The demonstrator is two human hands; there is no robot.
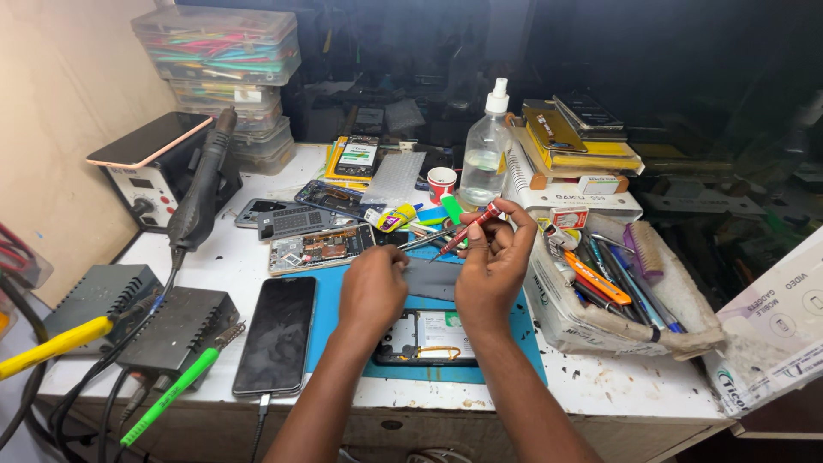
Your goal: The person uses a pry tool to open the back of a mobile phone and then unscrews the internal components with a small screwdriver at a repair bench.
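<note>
I see my right hand [493,266] pinching a red screwdriver [467,230] over the blue mat [330,300]. My left hand [373,287] seems curled on a dark plate [433,279]; its grip I cannot tell. An opened phone [429,339] lies near, under both wrists.

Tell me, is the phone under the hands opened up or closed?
Opened up: the phone on the blue mat shows its battery and inner parts, with no back cover.

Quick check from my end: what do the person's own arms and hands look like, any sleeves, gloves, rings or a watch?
Both forearms are bare, no sleeves in view. The left hand and right hand wear no gloves. No watch, bracelet or ring shows on either.
</note>
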